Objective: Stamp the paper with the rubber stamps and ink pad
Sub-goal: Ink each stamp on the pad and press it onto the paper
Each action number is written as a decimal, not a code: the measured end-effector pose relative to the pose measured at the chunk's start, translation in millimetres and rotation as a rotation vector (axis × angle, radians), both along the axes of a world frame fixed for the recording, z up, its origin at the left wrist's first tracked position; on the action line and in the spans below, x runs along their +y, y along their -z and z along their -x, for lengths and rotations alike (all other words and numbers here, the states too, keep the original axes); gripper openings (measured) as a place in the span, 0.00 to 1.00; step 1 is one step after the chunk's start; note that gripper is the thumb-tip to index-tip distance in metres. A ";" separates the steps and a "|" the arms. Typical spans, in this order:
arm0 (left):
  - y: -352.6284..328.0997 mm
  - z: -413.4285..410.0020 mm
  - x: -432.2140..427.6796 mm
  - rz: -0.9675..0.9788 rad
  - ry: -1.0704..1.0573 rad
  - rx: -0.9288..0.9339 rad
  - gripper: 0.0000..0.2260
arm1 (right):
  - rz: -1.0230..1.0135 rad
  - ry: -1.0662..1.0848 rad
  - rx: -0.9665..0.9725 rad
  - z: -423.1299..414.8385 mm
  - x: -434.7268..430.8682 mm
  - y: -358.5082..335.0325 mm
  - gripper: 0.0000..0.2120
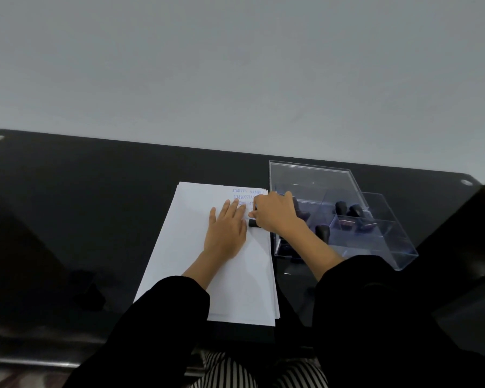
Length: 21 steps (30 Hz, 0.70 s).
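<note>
The rubber stamp (252,223), small and black, stood on the paper (196,261) near the sheet's right edge, just right of the frame's centre. The right hand (275,214) covered most of it, fingers curled down and clamped around it, so only its dark lower end showed. Just above it, in the upper right corner of the paper, lay several blue prints (244,196) reading SAMPLE, some overlapping. The left hand (226,231) lay flat on the sheet just beside the stamp, fingers straight and spread a little, their tips reaching the blue prints. The paper was the top of a thin stack whose edges showed at the lower right.

To the right of the stack, touching or nearly touching it, sat a clear acrylic box (389,247) with compartments, holding more black stamps (340,207). All of it rested on a glossy black table (95,205). Black sleeves (163,317) and striped trousers (230,373) filled the bottom of the frame.
</note>
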<state>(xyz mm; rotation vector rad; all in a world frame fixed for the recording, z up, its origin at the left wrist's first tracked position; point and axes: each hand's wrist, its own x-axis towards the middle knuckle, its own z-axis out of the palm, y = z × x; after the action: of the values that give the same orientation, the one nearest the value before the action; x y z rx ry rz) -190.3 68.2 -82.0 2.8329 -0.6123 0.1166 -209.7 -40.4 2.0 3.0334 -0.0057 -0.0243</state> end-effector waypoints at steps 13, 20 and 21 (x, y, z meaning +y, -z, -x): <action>-25.7 4.5 4.5 0.603 0.058 -0.012 0.14 | -0.441 0.159 -0.363 33.3 -32.3 -39.6 0.09; -66.2 46.0 -25.3 0.619 0.256 -0.065 0.14 | -0.474 0.240 -0.340 74.6 -65.9 -56.6 0.08; -70.3 54.1 -29.7 0.607 0.291 -0.072 0.13 | -0.462 0.249 -0.336 82.8 -69.6 -57.4 0.08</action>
<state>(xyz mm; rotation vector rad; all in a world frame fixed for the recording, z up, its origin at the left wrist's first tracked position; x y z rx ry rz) -244.4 38.5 -11.7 2.1430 -0.8306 0.2967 -292.5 -110.1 59.4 3.4247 -0.4662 0.5347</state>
